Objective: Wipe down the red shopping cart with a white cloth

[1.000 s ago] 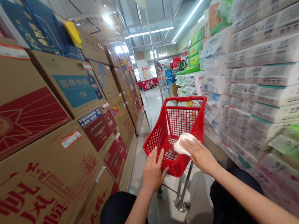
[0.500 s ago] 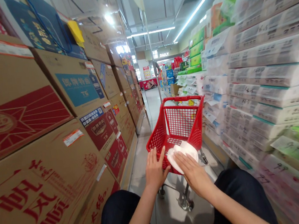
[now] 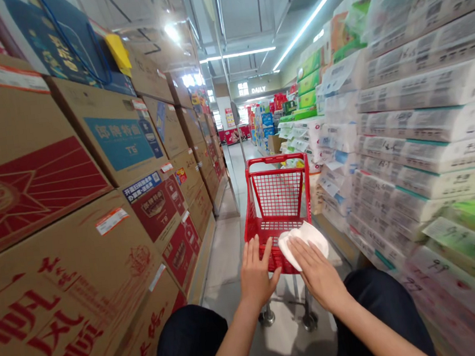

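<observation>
A red plastic shopping cart (image 3: 280,196) stands between my knees, its basket facing me. My left hand (image 3: 257,273) lies on the near left rim of the basket, fingers spread, nothing in it. A folded white cloth (image 3: 315,237) is under my right hand (image 3: 317,272), which presses it with straight fingers against the near right corner of the basket. Part of the cloth is hidden beneath that palm. The basket's mesh back panel and slotted floor show beyond my hands.
Stacked brown cartons (image 3: 74,288) with price tags line the left side. White tissue packs (image 3: 422,145) are piled high on the right, blurred. A tiled floor (image 3: 224,248) runs up the aisle, and a thin metal pole (image 3: 237,126) rises beyond the cart.
The cart has turned to face more squarely toward me, its far end shifting left. Both hands have moved slightly right with its near edge, the cloth staying under my right hand.
</observation>
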`<act>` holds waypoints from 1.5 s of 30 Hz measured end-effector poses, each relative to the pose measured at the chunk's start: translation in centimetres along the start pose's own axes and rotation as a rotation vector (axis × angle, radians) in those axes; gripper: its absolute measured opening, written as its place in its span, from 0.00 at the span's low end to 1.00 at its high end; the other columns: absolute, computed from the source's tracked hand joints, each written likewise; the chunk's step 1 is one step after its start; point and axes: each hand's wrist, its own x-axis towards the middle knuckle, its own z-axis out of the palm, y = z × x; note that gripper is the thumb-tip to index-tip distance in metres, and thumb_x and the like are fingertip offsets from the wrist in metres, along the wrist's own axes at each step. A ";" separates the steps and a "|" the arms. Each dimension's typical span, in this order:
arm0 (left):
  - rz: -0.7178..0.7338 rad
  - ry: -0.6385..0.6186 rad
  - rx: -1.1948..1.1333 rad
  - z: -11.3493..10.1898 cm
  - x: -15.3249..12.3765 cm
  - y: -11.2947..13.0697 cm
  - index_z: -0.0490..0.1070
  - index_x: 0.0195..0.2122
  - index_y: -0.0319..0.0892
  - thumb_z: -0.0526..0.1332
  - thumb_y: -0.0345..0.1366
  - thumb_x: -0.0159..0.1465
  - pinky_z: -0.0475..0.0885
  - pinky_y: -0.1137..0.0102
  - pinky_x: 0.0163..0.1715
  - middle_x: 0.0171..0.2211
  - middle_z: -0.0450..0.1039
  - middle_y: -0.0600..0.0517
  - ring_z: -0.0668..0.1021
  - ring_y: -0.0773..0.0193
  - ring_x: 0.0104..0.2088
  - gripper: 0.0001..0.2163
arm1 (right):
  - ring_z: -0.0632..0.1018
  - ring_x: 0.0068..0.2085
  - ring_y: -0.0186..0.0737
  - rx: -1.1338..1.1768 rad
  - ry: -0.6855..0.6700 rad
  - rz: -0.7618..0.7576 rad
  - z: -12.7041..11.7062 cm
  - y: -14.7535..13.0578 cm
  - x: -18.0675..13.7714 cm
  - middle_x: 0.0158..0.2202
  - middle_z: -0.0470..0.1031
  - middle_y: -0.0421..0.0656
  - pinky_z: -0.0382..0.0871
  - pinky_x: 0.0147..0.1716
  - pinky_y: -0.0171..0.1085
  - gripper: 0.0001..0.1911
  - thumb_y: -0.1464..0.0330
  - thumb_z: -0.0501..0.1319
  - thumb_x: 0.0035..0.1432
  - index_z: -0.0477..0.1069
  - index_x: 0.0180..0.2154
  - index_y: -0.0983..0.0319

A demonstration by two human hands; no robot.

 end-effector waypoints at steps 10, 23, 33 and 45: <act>0.114 -0.001 0.016 -0.2 0.6 -1.6 0.52 0.70 0.49 0.58 0.25 0.59 0.54 0.45 0.68 0.71 0.48 0.48 0.55 0.48 0.70 0.37 | 0.55 0.70 0.45 -0.043 -0.015 0.033 -1.6 4.4 -2.1 0.71 0.51 0.46 0.53 0.68 0.52 0.41 0.78 0.50 0.62 0.37 0.72 0.60; 0.178 -0.017 -0.073 0.6 1.5 3.2 0.41 0.73 0.41 0.57 0.28 0.57 0.56 0.51 0.69 0.70 0.52 0.47 0.58 0.48 0.69 0.42 | 0.56 0.70 0.44 0.028 -0.012 0.104 -1.1 2.6 -0.8 0.70 0.55 0.48 0.54 0.67 0.52 0.42 0.79 0.51 0.58 0.40 0.71 0.61; 0.234 -0.030 -0.052 0.8 4.1 0.7 0.55 0.69 0.44 0.58 0.27 0.60 0.53 0.51 0.69 0.72 0.44 0.50 0.52 0.52 0.71 0.34 | 0.61 0.68 0.44 -0.041 -0.022 0.193 -1.7 8.3 -2.4 0.67 0.61 0.46 0.50 0.68 0.55 0.37 0.78 0.50 0.61 0.48 0.70 0.59; 0.144 -0.005 -0.060 1.9 2.5 4.8 0.39 0.73 0.42 0.61 0.28 0.57 0.52 0.47 0.68 0.73 0.41 0.44 0.50 0.46 0.71 0.44 | 0.54 0.71 0.44 0.102 -0.020 0.153 -1.1 1.0 -1.5 0.71 0.51 0.47 0.52 0.68 0.54 0.40 0.78 0.48 0.62 0.36 0.72 0.61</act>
